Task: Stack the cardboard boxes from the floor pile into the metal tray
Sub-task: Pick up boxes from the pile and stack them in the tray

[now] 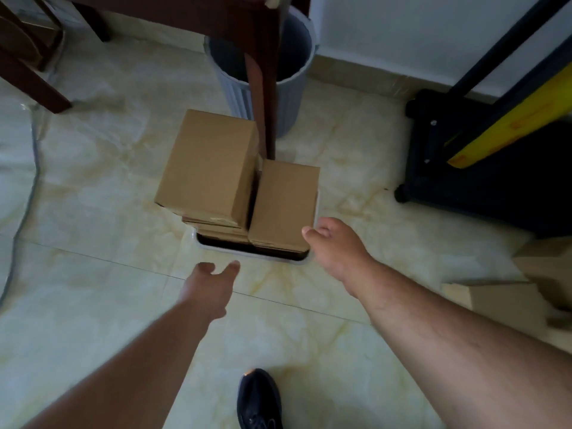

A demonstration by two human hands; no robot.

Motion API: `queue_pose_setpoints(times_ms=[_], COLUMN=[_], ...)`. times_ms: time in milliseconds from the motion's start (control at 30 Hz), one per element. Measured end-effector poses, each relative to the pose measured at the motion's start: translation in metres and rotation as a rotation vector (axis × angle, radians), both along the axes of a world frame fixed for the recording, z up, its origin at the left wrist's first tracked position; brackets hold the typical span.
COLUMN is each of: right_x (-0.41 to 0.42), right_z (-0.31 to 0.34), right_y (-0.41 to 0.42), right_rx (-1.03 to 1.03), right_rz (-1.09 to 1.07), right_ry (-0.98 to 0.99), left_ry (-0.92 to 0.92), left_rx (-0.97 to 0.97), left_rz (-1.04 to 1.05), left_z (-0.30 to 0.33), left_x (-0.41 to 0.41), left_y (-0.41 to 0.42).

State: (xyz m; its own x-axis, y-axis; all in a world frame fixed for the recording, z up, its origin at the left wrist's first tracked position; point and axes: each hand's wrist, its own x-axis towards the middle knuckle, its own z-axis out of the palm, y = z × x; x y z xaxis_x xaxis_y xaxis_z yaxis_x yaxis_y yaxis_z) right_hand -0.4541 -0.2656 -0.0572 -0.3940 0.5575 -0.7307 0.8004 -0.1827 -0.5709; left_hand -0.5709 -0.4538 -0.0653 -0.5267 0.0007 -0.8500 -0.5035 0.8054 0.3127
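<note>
Cardboard boxes in two stacks fill metal tray (247,253) on floor; taller left stack (210,168), lower right stack (284,202), long axes running near-to-far. Table leg (263,88) and bin (294,57) crowd far edge. Open tile near side. Left hand (207,289), right hand (334,249) both released, spread, empty, near tray's near rim.
</note>
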Motion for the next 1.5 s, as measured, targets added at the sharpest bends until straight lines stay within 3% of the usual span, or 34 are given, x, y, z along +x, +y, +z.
queue_pose_setpoints(times_ms=[167,467,700,933,1167,1500], right_x=[0.085,0.268,0.401,0.502,0.561,0.573], right_z=[-0.005,-0.020,-0.027,-0.057,-0.114,-0.187], right_y=[0.028,0.087,0.127,0.165,0.204,0.237], right_rx=[0.012,0.009,-0.003,-0.003,-0.003,-0.018], right_rz=[-0.099,-0.320,-0.531,-0.572,-0.591,-0.526], right_ry=[-0.049,-0.129,-0.166,-0.216,-0.267,-0.297], left_ry=[-0.071,-0.018,-0.023,-0.049,-0.053,-0.049], left_rx=[0.060,0.138,0.141,0.120,0.106,0.023], left_rz=[-0.096,-0.418,-0.559,-0.632,-0.613,-0.452], left_z=[0.010,-0.007,-0.026,-0.063,-0.126,-0.188], left_x=[0.070,0.204,0.307,0.404,0.476,0.506], left_y=[0.052,0.161,0.232,0.281,0.313,0.329])
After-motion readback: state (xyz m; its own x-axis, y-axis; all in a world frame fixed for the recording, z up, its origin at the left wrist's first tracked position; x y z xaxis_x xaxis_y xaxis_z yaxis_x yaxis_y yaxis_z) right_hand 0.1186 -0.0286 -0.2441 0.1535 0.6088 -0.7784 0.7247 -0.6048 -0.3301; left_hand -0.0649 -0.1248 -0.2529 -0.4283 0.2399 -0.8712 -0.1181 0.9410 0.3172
